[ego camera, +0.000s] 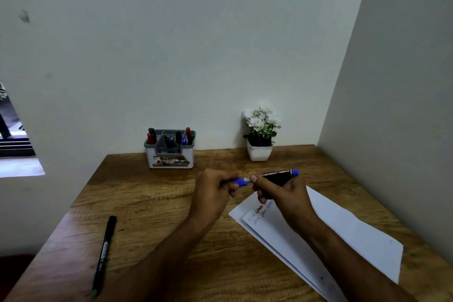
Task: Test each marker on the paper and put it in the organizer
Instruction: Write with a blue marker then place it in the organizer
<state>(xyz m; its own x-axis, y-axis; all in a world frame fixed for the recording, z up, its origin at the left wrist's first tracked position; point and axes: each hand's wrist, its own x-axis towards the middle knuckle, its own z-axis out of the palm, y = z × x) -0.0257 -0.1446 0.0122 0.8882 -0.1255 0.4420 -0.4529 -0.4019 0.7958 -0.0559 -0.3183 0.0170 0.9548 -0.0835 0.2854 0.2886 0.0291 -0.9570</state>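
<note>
I hold a black permanent marker [277, 175] with blue ends level above the desk. My right hand [282, 196] grips its black barrel. My left hand [213, 191] pinches its blue cap [241, 181] at the left end. Below my right hand lies white paper [343, 235] with a few coloured test scribbles near its far-left corner. A grey and white organizer [169, 160] stands at the back by the wall, with several red, green, blue and black markers upright in its compartments. Another black marker [104, 255] lies loose on the desk at the near left.
A white pot with white flowers [260, 133] stands at the back right against the wall. The wooden desk [152, 203] sits in a corner, with walls behind and to the right. Its left edge runs diagonally beside the loose marker.
</note>
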